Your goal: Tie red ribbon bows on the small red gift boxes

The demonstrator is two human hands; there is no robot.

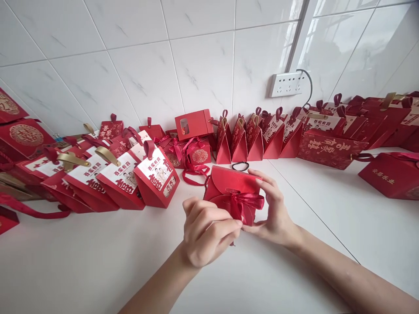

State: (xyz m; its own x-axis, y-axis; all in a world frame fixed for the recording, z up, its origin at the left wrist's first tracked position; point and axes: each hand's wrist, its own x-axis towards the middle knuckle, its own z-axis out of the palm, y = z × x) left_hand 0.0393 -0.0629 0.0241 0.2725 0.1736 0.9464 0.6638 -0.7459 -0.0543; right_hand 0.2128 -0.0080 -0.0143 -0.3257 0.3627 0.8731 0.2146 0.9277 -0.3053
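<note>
A red gift box (225,179) with a curved flap is on the white tabletop in front of me. A shiny red ribbon (247,203) is tied in a bow on its front. My right hand (273,211) grips the box's right side, thumb low at the front and fingers at the upper corner. My left hand (209,231) is closed in front of the box's lower left, its fingertips pinched at a hanging tail of the ribbon. Those fingers hide the lower left of the box. Just behind the box lies a black loop (240,166).
Red boxes with white labels (157,174) crowd the left side. Triangular red boxes (238,139) line the tiled wall, with more bags (332,148) to the right. A separate red box (389,174) sits at far right. A power strip (286,84) is on the wall.
</note>
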